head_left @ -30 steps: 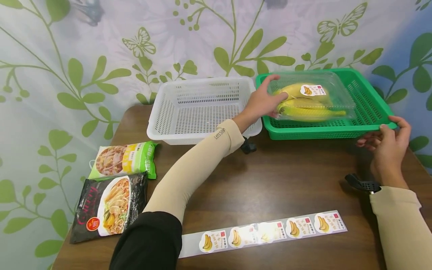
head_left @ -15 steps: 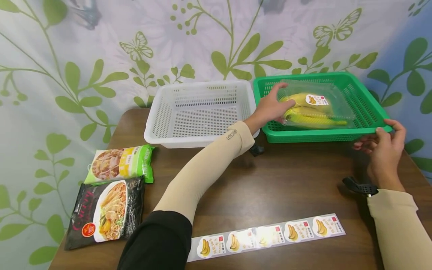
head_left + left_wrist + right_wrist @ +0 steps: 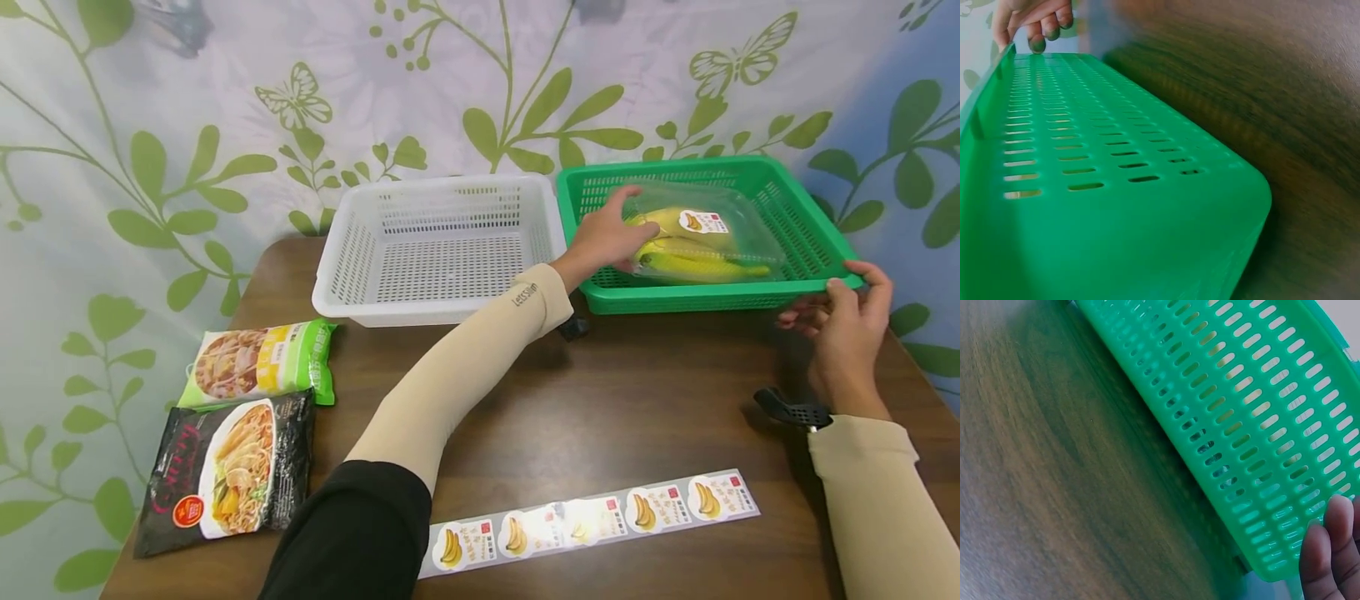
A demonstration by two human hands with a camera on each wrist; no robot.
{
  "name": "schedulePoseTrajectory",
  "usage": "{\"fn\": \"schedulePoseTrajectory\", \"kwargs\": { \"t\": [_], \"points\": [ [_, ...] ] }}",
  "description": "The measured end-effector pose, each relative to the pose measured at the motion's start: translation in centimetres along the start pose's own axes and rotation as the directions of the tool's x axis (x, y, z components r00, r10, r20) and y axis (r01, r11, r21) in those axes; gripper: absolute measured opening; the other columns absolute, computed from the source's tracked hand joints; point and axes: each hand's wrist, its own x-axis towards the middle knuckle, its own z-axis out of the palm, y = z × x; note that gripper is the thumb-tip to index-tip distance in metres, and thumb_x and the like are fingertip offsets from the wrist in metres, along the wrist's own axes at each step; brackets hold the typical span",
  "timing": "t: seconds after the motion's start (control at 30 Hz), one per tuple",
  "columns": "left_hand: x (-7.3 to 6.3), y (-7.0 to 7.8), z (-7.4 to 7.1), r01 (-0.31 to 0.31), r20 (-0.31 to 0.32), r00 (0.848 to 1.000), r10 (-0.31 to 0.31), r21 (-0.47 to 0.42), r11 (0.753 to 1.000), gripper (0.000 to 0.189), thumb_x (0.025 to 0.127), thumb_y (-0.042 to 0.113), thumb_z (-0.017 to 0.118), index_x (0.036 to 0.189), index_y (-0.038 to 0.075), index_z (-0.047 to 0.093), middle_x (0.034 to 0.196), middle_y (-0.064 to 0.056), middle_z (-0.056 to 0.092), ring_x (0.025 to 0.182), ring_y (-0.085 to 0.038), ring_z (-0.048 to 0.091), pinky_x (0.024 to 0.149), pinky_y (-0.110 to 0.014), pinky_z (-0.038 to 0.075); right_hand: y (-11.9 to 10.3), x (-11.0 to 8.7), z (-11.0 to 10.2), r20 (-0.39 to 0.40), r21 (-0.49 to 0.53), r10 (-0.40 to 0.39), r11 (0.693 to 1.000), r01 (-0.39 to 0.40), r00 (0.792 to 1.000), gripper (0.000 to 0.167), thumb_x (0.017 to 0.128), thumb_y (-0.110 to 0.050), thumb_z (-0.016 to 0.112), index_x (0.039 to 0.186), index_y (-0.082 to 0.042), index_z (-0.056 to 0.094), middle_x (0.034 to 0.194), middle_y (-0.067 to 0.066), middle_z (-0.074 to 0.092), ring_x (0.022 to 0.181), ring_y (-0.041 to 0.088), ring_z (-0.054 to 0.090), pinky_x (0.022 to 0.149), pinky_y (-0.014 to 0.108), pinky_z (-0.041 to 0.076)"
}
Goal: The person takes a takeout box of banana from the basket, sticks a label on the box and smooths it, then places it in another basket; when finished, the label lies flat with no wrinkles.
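Observation:
In the head view, a clear plastic box of bananas (image 3: 701, 242) with a banana sticker (image 3: 703, 222) on its lid lies inside the green basket (image 3: 697, 298). My left hand (image 3: 606, 236) grips the left end of this box, thumb on the near side and a finger at the far edge. At the basket's front right corner, my right hand (image 3: 851, 321) pinches the rim between thumb and fingers. Fingertips of the right hand (image 3: 1329, 550) show against the slotted basket wall (image 3: 1235, 425) in the right wrist view. The left wrist view is mostly basket wall (image 3: 1110, 219).
Beside the green basket stands a white basket (image 3: 442, 310). A green noodle packet (image 3: 258, 362) and a black curry noodle packet (image 3: 228, 475) lie at the left. A strip of banana stickers (image 3: 592, 525) lies on the brown table (image 3: 637, 400) near the front.
The left hand has lowered the banana box, which now sits deeper in the green basket and slightly further right. The right hand keeps its hold on the rim.

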Motion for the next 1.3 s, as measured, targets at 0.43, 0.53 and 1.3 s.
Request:
{"fn": "schedulePoseTrajectory", "kwargs": {
  "t": [0.43, 0.53, 1.3],
  "points": [
    [1.5, 0.2, 1.4, 0.053, 0.087, 0.993, -0.078, 0.268, 0.962, 0.068, 0.104, 0.036, 0.052, 0.161, 0.043, 0.015, 0.061, 0.002, 0.044, 0.042, -0.012, 0.036, 0.052, -0.029, 0.050, 0.4, -0.1, 0.1, -0.050, -0.124, -0.043, 0.992, 0.037, 0.998, 0.033, 0.106, -0.012, 0.050, 0.138, -0.018, 0.040, 0.084, 0.013, 0.059, 0.052, 0.021, 0.060, 0.050, 0.027, 0.055],
    [1.8, 0.1, 1.5, 0.072, 0.089, 0.991, -0.097, 0.251, 0.965, 0.068, 0.103, 0.032, 0.051, 0.160, 0.044, 0.015, 0.060, 0.002, 0.042, 0.041, -0.011, 0.030, 0.052, -0.030, 0.051, 0.2, -0.1, 0.0, -0.036, -0.076, -0.033, 0.997, 0.030, 0.999, 0.034, 0.105, -0.010, 0.051, 0.137, -0.017, 0.040, 0.082, 0.014, 0.059, 0.051, 0.022, 0.061, 0.050, 0.029, 0.056],
    [-2.0, 0.5, -1.9, -0.264, -0.016, 0.954, 0.298, 0.420, 0.868, 0.064, 0.102, 0.028, 0.052, 0.161, 0.029, 0.028, 0.154, 0.001, 0.036, 0.138, -0.012, 0.037, 0.106, -0.024, 0.034, 0.3, -0.1, 0.3, 0.000, -0.041, -0.015, 0.999, 0.015, 1.000, 0.034, 0.105, -0.010, 0.052, 0.137, -0.016, 0.039, 0.086, 0.015, 0.058, 0.052, 0.023, 0.061, 0.050, 0.030, 0.057]
  ]
}}
